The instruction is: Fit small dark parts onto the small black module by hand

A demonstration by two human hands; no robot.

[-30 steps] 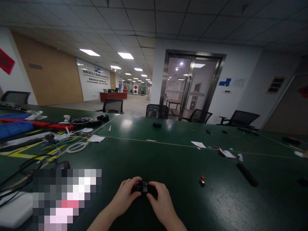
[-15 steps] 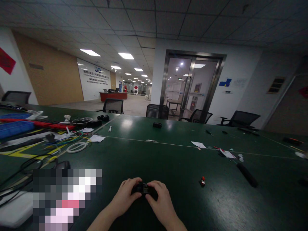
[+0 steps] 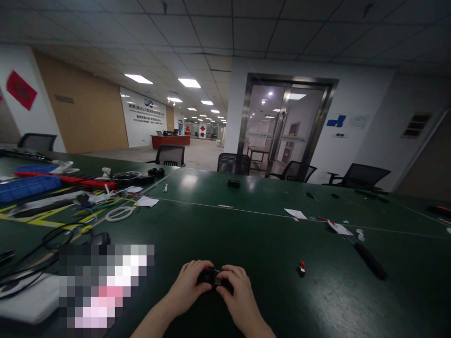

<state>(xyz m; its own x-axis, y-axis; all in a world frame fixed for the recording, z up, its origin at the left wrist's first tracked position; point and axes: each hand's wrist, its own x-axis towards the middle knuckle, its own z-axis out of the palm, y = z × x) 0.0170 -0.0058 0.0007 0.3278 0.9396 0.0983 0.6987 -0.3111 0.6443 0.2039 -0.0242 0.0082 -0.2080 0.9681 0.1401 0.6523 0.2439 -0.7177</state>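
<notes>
Both hands meet low in the middle of the view, over a dark green table (image 3: 218, 234). Between them sits a small black part (image 3: 211, 277), mostly covered by fingers. My left hand (image 3: 186, 286) curls around its left side. My right hand (image 3: 237, 293) wraps its right side, thumb and fingers pressed on top. What the part is cannot be made out.
A small red-tipped piece (image 3: 301, 268) lies right of my hands, a black cylinder (image 3: 369, 260) farther right. Cables, a white ring (image 3: 118, 214) and a blue tray (image 3: 28, 183) crowd the left. Paper scraps (image 3: 295, 213) and a black block (image 3: 233, 183) lie farther back; office chairs line the far edge.
My hands stay closed on the black part with only small finger shifts. The view has turned a little, so everything sits slightly to the right and lower.
</notes>
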